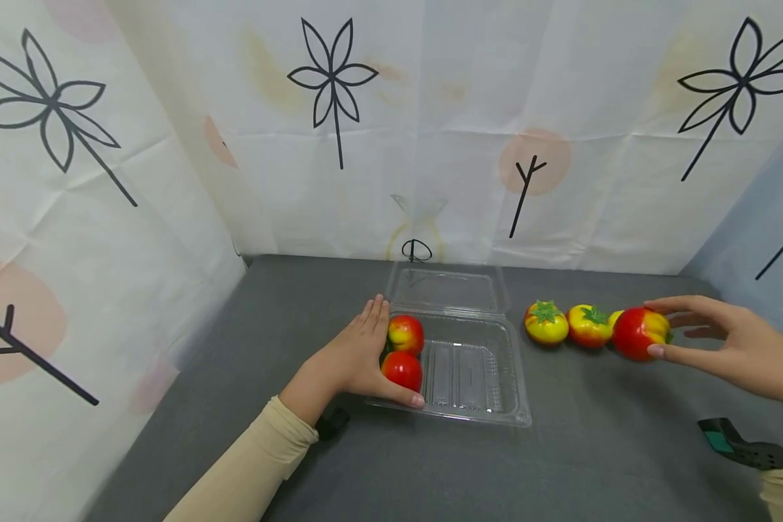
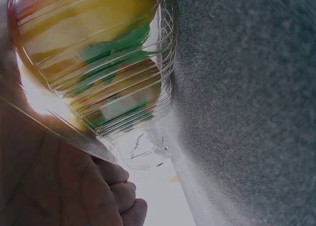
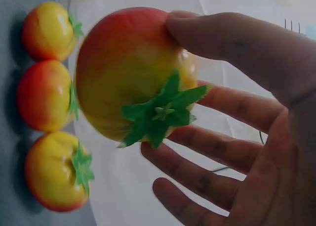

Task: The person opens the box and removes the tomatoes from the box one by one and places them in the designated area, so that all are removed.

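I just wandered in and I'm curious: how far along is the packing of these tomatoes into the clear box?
Roughly a third, it seems. Two tomatoes already lie at the left end of the open clear clamshell box, which the left hand steadies. The right hand grips a red-yellow tomato. Three more tomatoes wait on the grey table, and the lid is open.

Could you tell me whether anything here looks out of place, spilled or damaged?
Nothing stands out. The clear clamshell box lies open and flat on the grey table, with two tomatoes tucked at its left end. The left hand steadies it; the right hand holds a tomato beside the loose ones. No spills.
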Available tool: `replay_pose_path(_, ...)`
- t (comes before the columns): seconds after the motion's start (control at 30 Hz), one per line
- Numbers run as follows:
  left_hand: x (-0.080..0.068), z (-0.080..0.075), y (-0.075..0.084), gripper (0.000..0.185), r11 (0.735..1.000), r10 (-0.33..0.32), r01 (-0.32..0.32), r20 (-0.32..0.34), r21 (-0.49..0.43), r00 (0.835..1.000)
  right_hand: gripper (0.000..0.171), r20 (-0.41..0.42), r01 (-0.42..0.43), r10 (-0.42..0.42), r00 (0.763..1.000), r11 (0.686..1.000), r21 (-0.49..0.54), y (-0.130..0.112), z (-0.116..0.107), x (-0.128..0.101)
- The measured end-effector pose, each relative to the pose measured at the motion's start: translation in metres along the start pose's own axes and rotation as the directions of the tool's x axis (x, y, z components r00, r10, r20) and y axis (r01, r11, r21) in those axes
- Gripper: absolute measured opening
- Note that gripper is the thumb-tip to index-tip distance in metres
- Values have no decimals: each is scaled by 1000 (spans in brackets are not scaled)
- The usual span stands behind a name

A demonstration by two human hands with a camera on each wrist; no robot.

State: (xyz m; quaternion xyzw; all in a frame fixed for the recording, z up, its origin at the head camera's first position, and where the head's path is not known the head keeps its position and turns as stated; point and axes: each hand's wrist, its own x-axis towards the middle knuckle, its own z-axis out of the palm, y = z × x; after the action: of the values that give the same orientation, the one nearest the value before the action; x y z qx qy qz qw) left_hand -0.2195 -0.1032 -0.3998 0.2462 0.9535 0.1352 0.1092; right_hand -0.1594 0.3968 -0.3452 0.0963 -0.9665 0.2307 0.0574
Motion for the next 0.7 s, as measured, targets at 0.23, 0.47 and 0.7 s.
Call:
replay_pose_path(0.23,1,0,0,151,1000,-2,2,0,-10,1000,67,106,-45,46,993,999,-9,15,-4,2)
replay_pose_path(0.47,1,1,0,151,1000,6,-6,-4,-3,1000,67,188,-99,101,977,995,-22,28,-6,2)
replay_pose_path(0.7,0,0,0,152,1000,0,0,-2,-10,1000,65,249,-125,131,959,991,-40,36,-6,2)
